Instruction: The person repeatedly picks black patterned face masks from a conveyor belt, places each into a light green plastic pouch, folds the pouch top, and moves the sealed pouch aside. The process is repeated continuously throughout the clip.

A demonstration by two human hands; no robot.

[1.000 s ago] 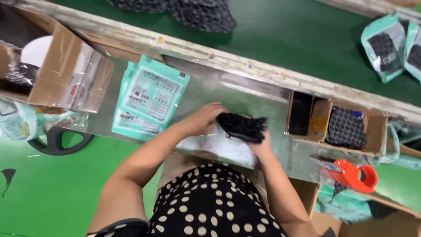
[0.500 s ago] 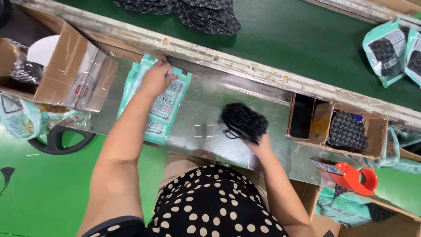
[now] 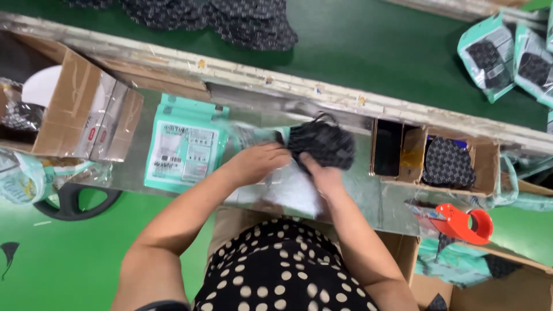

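Over the shiny metal worktop (image 3: pixel 368 198), both my hands meet at a bundle of black patterned fabric (image 3: pixel 322 144). My right hand (image 3: pixel 324 175) grips the bundle from below. My left hand (image 3: pixel 258 163) holds a clear and teal plastic pouch (image 3: pixel 250 137) right beside the bundle, its mouth against the fabric. A stack of flat teal pouches (image 3: pixel 183 147) lies on the worktop just left of my left hand.
An open cardboard box (image 3: pixel 69 112) stands at the left, and a smaller box (image 3: pixel 446 161) with black fabric at the right. A red tape dispenser (image 3: pixel 464 223) lies near the right edge. Filled pouches (image 3: pixel 501 52) and loose black fabric (image 3: pixel 230 20) rest on the green belt beyond.
My left hand left the stack of teal pouches and came right with one pouch, up to the black bundle. My right hand kept hold of the bundle, shifted slightly up.
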